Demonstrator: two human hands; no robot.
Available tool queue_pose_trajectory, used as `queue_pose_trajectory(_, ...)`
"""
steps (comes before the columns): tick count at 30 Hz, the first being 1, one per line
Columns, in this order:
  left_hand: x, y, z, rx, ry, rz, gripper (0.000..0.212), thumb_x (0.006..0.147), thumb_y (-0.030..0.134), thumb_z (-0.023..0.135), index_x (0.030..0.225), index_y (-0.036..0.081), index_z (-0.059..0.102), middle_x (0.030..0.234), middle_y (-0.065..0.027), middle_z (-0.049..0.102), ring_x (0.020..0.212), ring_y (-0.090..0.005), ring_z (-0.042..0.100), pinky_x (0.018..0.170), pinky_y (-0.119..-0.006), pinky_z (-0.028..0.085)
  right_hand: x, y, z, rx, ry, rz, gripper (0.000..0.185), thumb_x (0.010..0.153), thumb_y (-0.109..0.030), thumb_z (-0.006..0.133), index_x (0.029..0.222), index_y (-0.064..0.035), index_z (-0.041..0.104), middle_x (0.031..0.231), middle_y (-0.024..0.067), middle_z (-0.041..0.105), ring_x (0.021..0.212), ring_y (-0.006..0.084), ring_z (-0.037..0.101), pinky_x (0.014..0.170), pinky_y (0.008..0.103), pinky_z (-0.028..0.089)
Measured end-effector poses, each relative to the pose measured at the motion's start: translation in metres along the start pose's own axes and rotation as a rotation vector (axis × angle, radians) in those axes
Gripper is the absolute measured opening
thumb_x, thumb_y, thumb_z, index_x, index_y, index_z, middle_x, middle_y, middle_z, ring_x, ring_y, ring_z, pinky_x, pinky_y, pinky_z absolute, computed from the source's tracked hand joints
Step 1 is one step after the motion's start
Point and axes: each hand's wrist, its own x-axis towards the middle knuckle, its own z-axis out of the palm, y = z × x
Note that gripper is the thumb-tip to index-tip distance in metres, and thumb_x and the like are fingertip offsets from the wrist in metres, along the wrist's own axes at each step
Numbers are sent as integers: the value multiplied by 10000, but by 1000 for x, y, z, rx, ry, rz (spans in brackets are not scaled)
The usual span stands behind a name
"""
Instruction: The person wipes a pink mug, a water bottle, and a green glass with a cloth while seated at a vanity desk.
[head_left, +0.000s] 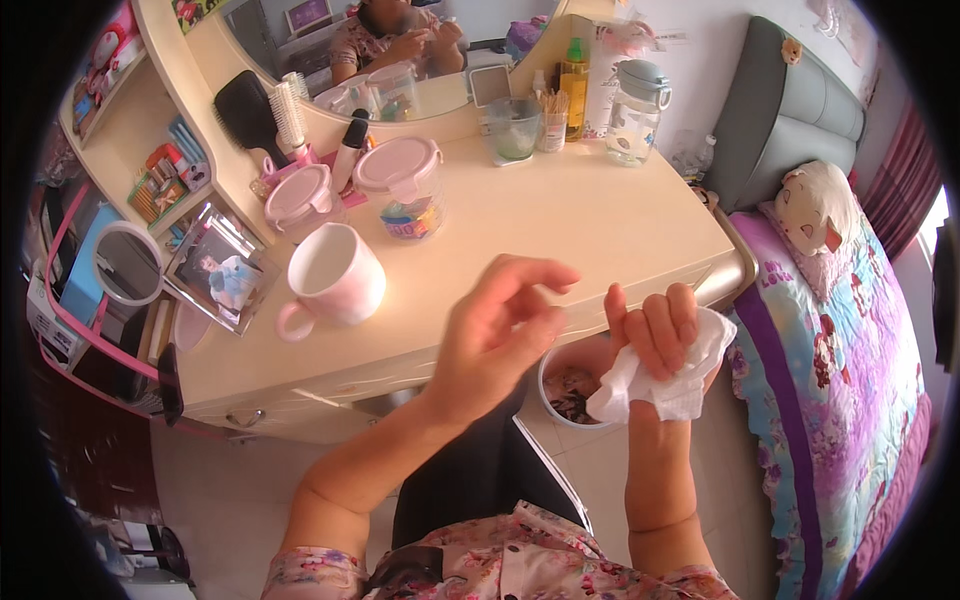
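Observation:
My left hand (499, 334) hovers over the front edge of the cream dressing table (540, 217), fingers curled and apart, with nothing visible in it. To its right, my right hand (656, 334) has its fingers folded onto a crumpled white tissue (652, 390), which hangs out around the palm and wrist. Below the tissue, on the floor, stands a waste bin (551, 397) with dark and brownish litter inside. A pink-and-white mug (341, 281) is the nearest tabletop object to the left of my left hand.
Behind the mug stand two pink-lidded clear containers (405, 187) and hairbrushes (247, 112). A framed photo (221, 274) leans at the left. Along the back are a glass cup (513, 131), a cotton-swab holder (553, 131) and a water bottle (634, 116). A bed (847, 375) flanks the right.

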Motion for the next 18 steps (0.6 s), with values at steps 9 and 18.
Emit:
queue_pose_trajectory(9, 22, -26, 48, -575, 17, -304, 210, 919, 136, 578, 1101, 33, 585, 966, -12, 616, 864, -100, 556, 756, -245, 414, -4, -11, -19, -218, -9, -71, 201, 870, -116, 475, 677, -62, 453, 531, 25, 424, 435, 117, 338, 861, 352, 435)
queue_pose_trajectory(18, 34, -44, 61, -650, 72, -368, 164, 912, 64, 490, 1037, 19, 586, 873, -64, 604, 818, -122, 553, 774, -285, 462, -8, -14, -39, -342, 57, -174, 237, 865, -136, 441, 646, -47, 457, 502, 43, 432, 428, 128, 352, 877, 371, 434)
